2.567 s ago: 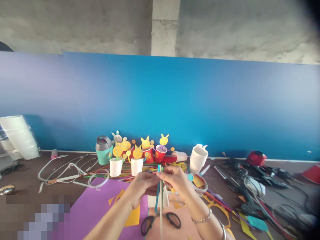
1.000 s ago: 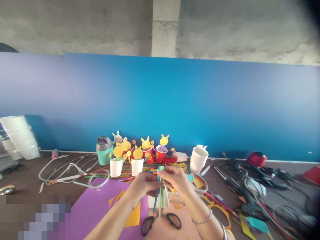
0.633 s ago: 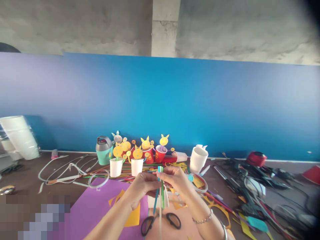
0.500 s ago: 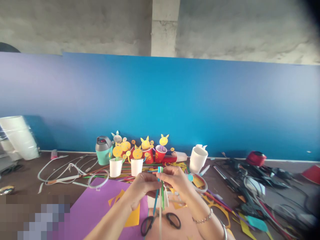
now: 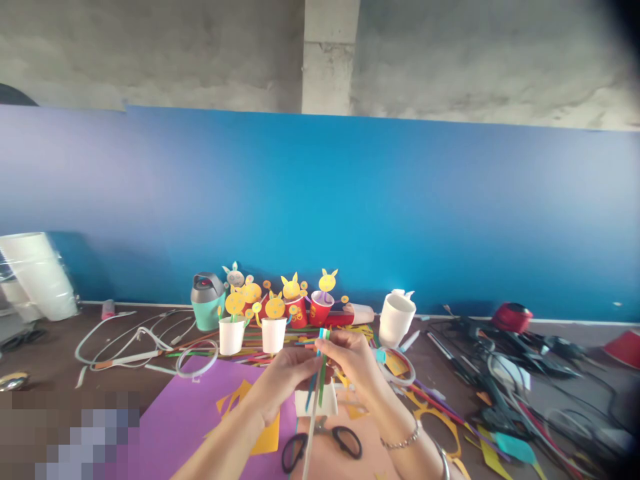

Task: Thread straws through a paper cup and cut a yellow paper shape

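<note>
"Looking down from the head camera, what are the hands doing?"

"The left hand (image 5: 291, 375) and the right hand (image 5: 349, 355) meet at the middle, both pinched narrow on one bundle of narrow strips (image 5: 319, 390)."

"Where does the bundle sit between them?"

"Right where the fingertips come together. Its top ends poke up just above the right hand's thumb and forefinger; the left hand's fingertips close on it a little lower."

"And below the fingers?"

"A blue strip (image 5: 311, 396) and a green strip (image 5: 322, 385) hang down a short way. A white strip (image 5: 310, 437) runs much farther, slanting towards the near edge and passing in front of the scissors (image 5: 329, 429)."

"What are the scissors on?"

"A pale orange sheet (image 5: 373, 450), their black handles spread apart. A purple sheet (image 5: 175, 420) lies to the left, beneath the left forearm, with a cut yellow-orange piece (image 5: 267, 437) on it."

"Anything just beyond the hands?"

"A white cup (image 5: 274, 335) stands upright past the left hand, bearing a yellow face with pointed ears. Past the right hand stands a larger white cup (image 5: 397, 320)."
</note>
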`<state>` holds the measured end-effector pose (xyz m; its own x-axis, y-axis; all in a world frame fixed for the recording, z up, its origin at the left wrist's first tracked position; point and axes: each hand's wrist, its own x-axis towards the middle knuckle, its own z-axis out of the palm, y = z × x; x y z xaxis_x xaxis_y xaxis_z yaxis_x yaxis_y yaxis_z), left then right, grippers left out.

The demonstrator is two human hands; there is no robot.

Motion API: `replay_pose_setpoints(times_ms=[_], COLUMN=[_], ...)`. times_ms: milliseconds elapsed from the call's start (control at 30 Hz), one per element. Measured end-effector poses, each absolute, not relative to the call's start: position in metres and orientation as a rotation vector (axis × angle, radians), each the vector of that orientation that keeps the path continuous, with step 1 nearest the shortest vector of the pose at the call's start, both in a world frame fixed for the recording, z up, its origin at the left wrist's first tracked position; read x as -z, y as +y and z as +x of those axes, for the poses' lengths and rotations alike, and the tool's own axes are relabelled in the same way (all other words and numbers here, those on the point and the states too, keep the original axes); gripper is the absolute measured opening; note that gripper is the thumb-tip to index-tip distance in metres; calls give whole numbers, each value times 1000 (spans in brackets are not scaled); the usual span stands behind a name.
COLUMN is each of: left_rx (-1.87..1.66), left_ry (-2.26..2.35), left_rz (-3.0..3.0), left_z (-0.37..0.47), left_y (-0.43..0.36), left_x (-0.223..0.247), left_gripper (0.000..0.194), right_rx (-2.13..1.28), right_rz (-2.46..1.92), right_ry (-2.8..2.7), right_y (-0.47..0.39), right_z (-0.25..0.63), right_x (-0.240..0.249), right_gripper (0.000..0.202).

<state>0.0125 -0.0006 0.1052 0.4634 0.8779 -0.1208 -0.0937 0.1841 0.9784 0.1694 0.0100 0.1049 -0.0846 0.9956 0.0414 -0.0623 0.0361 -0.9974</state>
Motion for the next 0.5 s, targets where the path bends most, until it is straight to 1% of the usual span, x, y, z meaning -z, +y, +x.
replay_pose_setpoints(times_ms=[200,367,500], left_rx=[-878,-840,-804], left_ry=[902,908,914], left_rz=[1171,1185,1187], left_z=[18,15,12], left_y=[-2,-1,-1], left_x=[-99,-100,-103], left_gripper=[51,49,46], right_rx=[-1235,-1225,-1145], right_rz=[-1083,-1063,-1031], right_ry=[-1260,-1318,-1366], right_y=[10,10,13], right_z=[166,174,182], right_x=[-105,-108,-108], right_gripper=[46,40,43])
